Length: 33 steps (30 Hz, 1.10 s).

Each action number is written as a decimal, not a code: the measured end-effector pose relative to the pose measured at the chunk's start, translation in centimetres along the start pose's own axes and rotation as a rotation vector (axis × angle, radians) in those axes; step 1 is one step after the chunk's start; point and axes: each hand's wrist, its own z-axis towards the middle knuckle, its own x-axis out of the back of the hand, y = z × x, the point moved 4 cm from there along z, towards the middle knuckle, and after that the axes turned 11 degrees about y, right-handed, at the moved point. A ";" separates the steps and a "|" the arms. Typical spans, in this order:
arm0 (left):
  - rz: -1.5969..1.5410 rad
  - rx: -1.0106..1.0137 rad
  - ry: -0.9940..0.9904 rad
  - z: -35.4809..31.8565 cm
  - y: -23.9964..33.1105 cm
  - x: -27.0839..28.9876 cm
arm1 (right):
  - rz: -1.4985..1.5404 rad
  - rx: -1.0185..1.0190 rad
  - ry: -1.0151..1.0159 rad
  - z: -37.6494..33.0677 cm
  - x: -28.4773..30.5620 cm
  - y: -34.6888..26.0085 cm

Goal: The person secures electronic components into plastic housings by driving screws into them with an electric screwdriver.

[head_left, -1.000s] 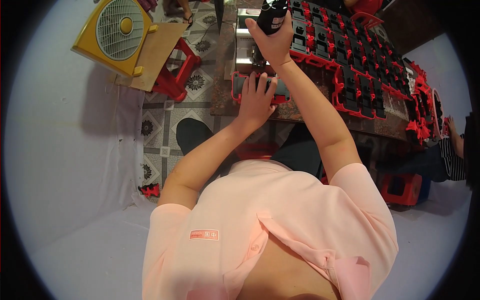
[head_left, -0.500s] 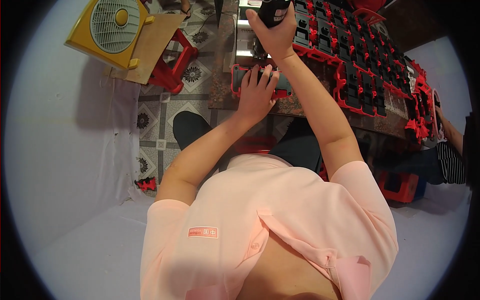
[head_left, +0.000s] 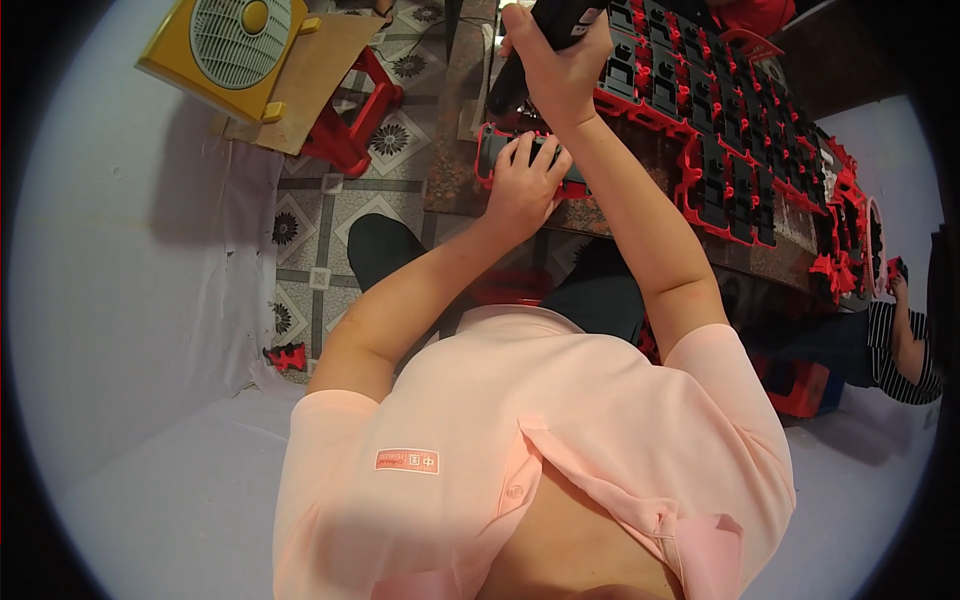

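Gripping a black cylindrical handheld tool (head_left: 566, 22) in curled right hand (head_left: 565, 80); laying half-spread fingers of left hand (head_left: 522, 190) over grey-and-red rectangular plastic part (head_left: 487, 155) near edge of speckled brown stone table (head_left: 450, 187), perhaps pinching, impossible to tell. Possibly risking nicked fingers through tool slippage.

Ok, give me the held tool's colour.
The tool is mostly black with a pale label; head view.
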 end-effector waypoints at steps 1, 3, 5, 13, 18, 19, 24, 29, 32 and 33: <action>-0.003 -0.003 0.017 0.0 0.0 0.0 | -0.017 -0.011 -0.027 0.0 -0.1 -0.3; -0.003 -0.005 0.039 -0.1 0.0 -0.1 | -0.030 -0.020 -0.059 0.1 0.0 -0.3; -0.030 -0.004 0.062 -0.1 0.0 -0.1 | -0.070 0.037 -0.081 0.1 0.3 0.2; -0.058 -0.003 0.060 -0.2 -0.2 -0.3 | -0.088 -0.151 -0.038 -1.6 0.2 1.9; -0.055 0.019 0.055 -0.2 0.0 -0.6 | -0.293 -0.054 -0.093 -2.1 -0.1 2.1; -0.055 0.018 0.055 -0.3 -0.1 -0.7 | -0.284 -0.069 -0.094 -2.3 -0.3 1.9; -0.066 0.027 0.037 -0.4 -0.2 -1.0 | -0.218 -0.123 -0.176 -2.4 -0.9 2.0; 0.002 0.032 0.001 0.4 -0.2 -0.3 | -0.136 -0.178 -0.146 -0.1 1.5 0.4; 0.017 0.032 -0.012 0.6 0.3 -0.3 | -0.230 0.050 -0.118 1.9 3.9 0.4; 0.003 0.040 -0.011 0.7 0.2 -0.5 | -0.298 0.112 -0.140 2.1 4.6 1.3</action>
